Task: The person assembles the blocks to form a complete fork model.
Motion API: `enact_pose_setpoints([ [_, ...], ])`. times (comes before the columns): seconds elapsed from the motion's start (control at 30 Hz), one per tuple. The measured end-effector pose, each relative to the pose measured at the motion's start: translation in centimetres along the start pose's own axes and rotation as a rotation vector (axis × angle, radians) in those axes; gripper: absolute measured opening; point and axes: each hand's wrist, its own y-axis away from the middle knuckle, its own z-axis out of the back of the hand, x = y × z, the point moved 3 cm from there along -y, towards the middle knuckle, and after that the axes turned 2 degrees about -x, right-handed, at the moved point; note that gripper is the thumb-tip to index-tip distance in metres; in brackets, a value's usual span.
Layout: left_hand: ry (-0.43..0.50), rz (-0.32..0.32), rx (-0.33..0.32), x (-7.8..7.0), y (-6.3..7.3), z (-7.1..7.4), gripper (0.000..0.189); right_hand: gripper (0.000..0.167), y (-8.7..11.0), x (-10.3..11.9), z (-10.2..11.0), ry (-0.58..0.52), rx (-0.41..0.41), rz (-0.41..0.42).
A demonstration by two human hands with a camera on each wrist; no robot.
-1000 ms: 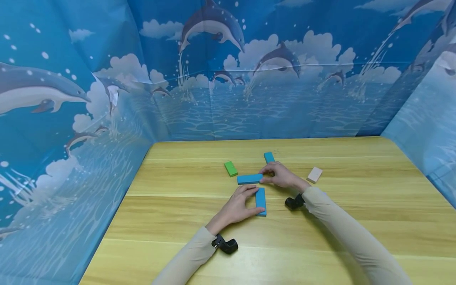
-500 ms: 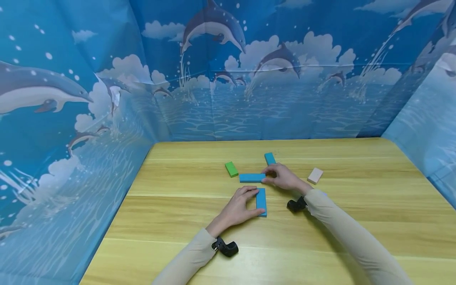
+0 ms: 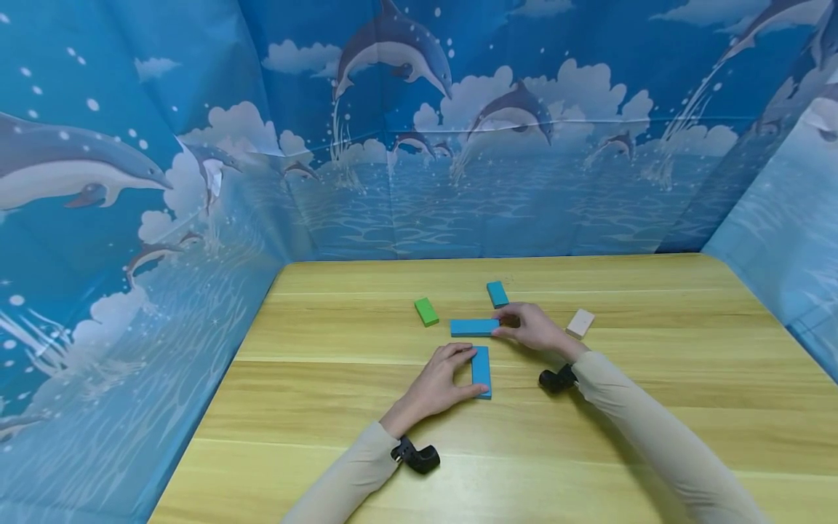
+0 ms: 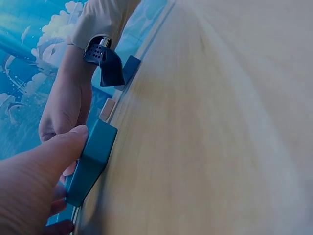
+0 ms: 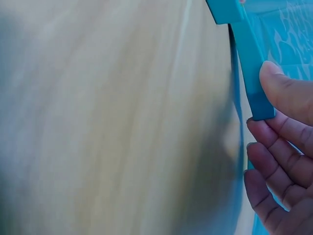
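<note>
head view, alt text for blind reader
The right hand pinches a crosswise blue block; the left hand holds a nearer blue block. A green block, third blue block and beige block lie on the wooden table before a dolphin backdrop.

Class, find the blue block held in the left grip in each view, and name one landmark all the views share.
Head: the blue block is right of centre, below the middle.
Left wrist: the blue block is left of centre, under the thumb.
Right wrist: the blue block is cut off by the top edge.
Shared landmark: the right grip.
</note>
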Motion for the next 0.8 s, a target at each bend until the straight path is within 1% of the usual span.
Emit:
enact_pose_setpoints([
  [0.2, 0.034, 0.001, -0.01, 0.19, 0.02, 0.0, 0.067, 0.029, 0.4, -0.13, 0.42, -0.014, 0.024, -0.026],
  [0.37, 0.06, 0.0, -0.022, 0.49, 0.04, -0.05, 0.064, 0.029, 0.62, -0.13, 0.49, -0.002, 0.053, -0.033],
  [0.63, 0.061, 0.011, -0.032, 0.37, 0.2, 0.14, 0.062, 0.028, 0.74, -0.19, 0.48, 0.09, 0.067, 0.028],
  [0.8, 0.043, 0.008, -0.038, 0.42, 0.2, 0.1, 0.061, 0.028, 0.87, -0.16, 0.58, 0.102, 0.062, 0.045],
])
